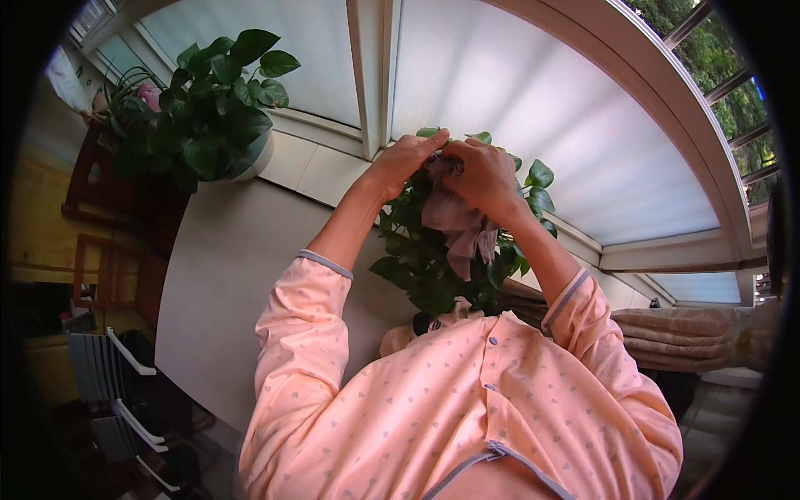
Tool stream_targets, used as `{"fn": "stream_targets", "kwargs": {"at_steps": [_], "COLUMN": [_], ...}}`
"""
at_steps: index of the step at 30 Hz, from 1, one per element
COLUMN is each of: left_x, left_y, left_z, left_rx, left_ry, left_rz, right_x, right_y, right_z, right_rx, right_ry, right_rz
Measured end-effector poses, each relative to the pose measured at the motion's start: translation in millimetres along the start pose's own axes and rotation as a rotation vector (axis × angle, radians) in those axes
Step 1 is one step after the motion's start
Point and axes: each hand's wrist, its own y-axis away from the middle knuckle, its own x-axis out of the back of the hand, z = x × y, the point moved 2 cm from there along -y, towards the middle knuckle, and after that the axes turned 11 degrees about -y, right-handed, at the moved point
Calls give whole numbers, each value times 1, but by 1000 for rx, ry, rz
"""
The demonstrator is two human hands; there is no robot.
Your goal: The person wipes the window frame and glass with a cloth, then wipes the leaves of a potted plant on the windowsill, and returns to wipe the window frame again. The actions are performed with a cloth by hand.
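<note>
A leafy green potted plant stands before me by the frosted window, its pot hidden. Over its top, my right hand grips a crumpled mauve cloth, which hangs down in front of the leaves. My left hand is at the left of the cloth, among the upper leaves, its thumb raised beside my right hand. The fingers of my left hand are mostly hidden, so what they pinch is unclear.
A second leafy plant in a white pot stands at the left on the sill. A pale tabletop lies left of me. Beige curtain fabric is bunched at the right. Wooden chairs stand far left.
</note>
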Motion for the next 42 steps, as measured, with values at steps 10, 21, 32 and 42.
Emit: {"fn": "stream_targets", "kwargs": {"at_steps": [10,21,32,42], "left_x": [23,122,70,27], "left_y": [13,18,12,32], "left_z": [1,-132,-96,-52], "left_rx": [-7,193,-250,-391], "left_ry": [-32,257,707,840], "left_rz": [57,393,340,343], "right_x": [36,54,-20,-65], "right_y": [-16,7,-33,-37], "right_z": [20,-13,-23,-23], "right_rx": [-93,-210,-210,-37], "right_ry": [-268,-918,-573,-309], "right_rz": [98,-117,-173,-7]}}
